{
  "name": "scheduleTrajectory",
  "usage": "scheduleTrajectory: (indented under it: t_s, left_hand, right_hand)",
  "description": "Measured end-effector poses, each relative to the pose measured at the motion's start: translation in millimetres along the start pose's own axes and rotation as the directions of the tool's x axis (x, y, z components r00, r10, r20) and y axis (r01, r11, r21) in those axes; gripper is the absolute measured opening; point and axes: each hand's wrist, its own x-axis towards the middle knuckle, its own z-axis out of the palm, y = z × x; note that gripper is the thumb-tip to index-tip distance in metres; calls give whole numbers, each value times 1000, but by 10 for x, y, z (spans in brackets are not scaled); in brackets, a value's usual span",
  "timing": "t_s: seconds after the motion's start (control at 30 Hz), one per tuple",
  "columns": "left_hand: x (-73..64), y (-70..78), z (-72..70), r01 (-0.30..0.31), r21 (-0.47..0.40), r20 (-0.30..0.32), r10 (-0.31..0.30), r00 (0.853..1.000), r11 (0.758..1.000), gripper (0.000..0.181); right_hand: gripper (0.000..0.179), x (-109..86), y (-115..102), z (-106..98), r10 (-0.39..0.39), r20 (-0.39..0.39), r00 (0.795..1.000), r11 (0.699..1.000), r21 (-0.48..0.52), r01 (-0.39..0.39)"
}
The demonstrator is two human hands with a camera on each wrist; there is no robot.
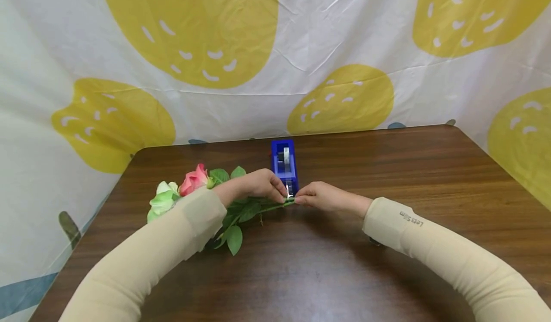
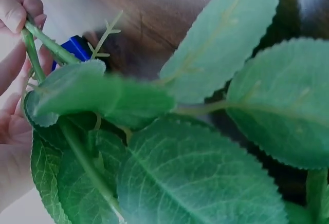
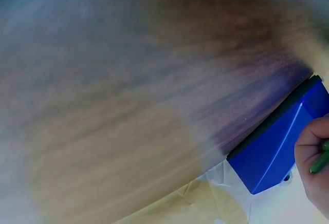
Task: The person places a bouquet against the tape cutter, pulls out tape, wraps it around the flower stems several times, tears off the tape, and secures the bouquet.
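Note:
Two long-stemmed artificial roses lie slanted across the table, a pink rose (image 1: 193,180) and a pale green-white rose (image 1: 163,200), the latter partly covered by the left sleeve. Their green stems (image 1: 272,208) come together at the right, in front of a blue tape dispenser (image 1: 295,170). My left hand (image 1: 260,186) pinches the stems near their ends. With thumb and fingers, my right hand (image 1: 319,196) grips the stem tips; cut green ends (image 3: 320,163) poke out of its grip in the right wrist view. A shiny bit of clear tape (image 1: 290,188) shows between the hands at the dispenser's front.
Broad toothed leaves (image 2: 200,172) fill much of the left wrist view and spread below the left hand. A brown wooden table (image 1: 387,169) carries everything. Behind it hangs a white cloth (image 1: 241,106) with large yellow fruit prints.

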Motion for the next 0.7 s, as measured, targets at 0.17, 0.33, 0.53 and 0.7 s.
scheduleTrajectory:
  t_s: [0.17,0.33,0.53,0.7]
  left_hand:
    - [-5,-8,40,8,-15,-76,-9,997,1000,20]
    - [-31,-33,69,-16,45,-139,22,990,999,17]
    - [-91,-30,73,-37,138,-197,65,978,990,15]
    - [-144,-27,126,-107,251,-225,165,960,962,10]
  right_hand:
    - [21,4,-4,2,16,2,1000,1000,3,-16]
    - [22,-1,-26,-4,13,20,1000,1000,7,-13]
    - [23,13,-52,-19,51,49,998,998,22,-52]
    - [23,18,-42,-17,48,44,998,999,-10,-47]
